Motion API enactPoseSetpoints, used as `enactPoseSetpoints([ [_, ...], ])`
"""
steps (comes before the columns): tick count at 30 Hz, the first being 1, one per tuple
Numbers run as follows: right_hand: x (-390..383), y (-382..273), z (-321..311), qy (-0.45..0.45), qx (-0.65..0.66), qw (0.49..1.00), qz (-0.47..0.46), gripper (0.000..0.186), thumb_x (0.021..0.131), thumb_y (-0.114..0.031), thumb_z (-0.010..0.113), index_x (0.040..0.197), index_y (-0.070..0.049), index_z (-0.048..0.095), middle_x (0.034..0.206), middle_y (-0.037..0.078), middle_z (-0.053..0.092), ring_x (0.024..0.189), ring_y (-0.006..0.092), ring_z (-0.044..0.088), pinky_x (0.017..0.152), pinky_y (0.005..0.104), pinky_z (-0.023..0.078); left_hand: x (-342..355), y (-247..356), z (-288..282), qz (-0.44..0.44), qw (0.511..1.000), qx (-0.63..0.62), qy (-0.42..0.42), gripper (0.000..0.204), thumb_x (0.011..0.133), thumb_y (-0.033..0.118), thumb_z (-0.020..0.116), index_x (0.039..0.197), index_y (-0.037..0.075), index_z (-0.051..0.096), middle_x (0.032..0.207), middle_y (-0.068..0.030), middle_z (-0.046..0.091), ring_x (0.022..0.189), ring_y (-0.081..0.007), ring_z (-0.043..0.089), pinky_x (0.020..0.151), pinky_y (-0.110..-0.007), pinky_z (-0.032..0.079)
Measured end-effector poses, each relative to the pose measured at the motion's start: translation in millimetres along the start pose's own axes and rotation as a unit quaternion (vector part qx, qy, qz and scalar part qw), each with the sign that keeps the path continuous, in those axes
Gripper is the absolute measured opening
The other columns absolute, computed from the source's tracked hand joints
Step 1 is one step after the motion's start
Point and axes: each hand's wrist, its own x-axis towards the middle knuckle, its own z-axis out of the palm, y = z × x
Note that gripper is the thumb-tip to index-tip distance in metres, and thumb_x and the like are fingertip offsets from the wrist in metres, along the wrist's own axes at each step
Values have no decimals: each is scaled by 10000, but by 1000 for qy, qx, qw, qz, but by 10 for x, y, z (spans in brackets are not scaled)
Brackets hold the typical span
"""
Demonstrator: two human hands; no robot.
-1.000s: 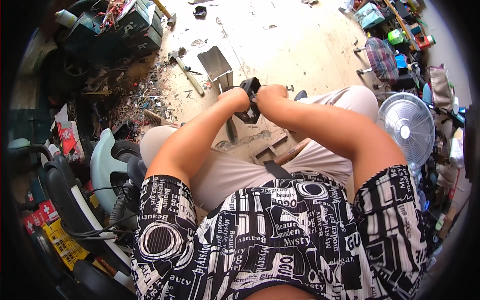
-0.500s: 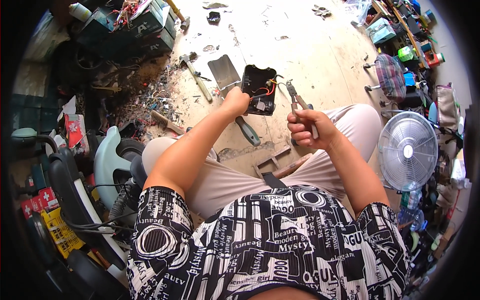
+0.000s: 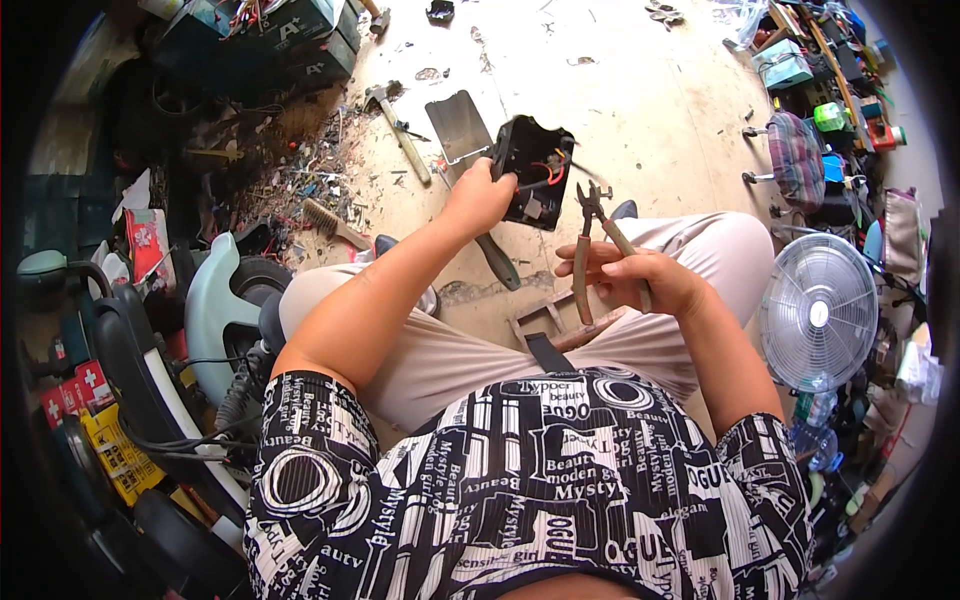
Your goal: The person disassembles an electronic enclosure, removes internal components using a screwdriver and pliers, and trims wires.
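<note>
My left hand [image 3: 480, 198] grips the near-left edge of an open black plastic case [image 3: 528, 205], which is tilted. Inside the case are red and orange wires [image 3: 550, 170] and a small pale part. My right hand [image 3: 655, 278] holds cutting pliers [image 3: 583, 275] to the right of the case. Their handles are spread and the jaws stand apart, pointing away from me, with no wire visible between them. On the floor, partly behind my left forearm and hand, lies a wide flat-bladed scraper [image 3: 460, 122] with a dark handle.
A hammer [image 3: 402, 138] and a brush [image 3: 335, 222] lie at the left by scattered scraps [image 3: 290, 165]. A wooden frame [image 3: 575, 335] is between my legs. A metal fan [image 3: 818, 312] and checked stool [image 3: 797, 160] stand right; a scooter-like vehicle [image 3: 215, 330] stands left.
The pliers have moved away from the case and slightly toward me, and their handles have spread. The case has tilted, and the wires sit lower inside it.
</note>
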Motion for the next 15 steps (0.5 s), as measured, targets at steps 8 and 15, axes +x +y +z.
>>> enactPoseSetpoints([
  [8, 176, -60, 142, 151, 12, 976, -155, 563, 888, -104, 506, 1425, 23, 397, 1236, 91, 548, 808, 95, 543, 660, 216, 451, -134, 339, -156, -112, 974, -194, -43, 550, 934, 590, 490, 968, 43, 546, 742, -30, 582, 547, -128, 530, 468, -273, 406],
  [15, 176, -416, -19, 346, 22, 854, -388, 346, 994, -186, 494, 1277, 12, 510, 1115, 114, 636, 891, 196, 649, 755, 284, 526, -189, 369, -182, -150, 957, -229, -92, 471, 956, 510, 467, 979, 44, 527, 765, -69, 626, 535, -157, 590, 461, -276, 385],
])
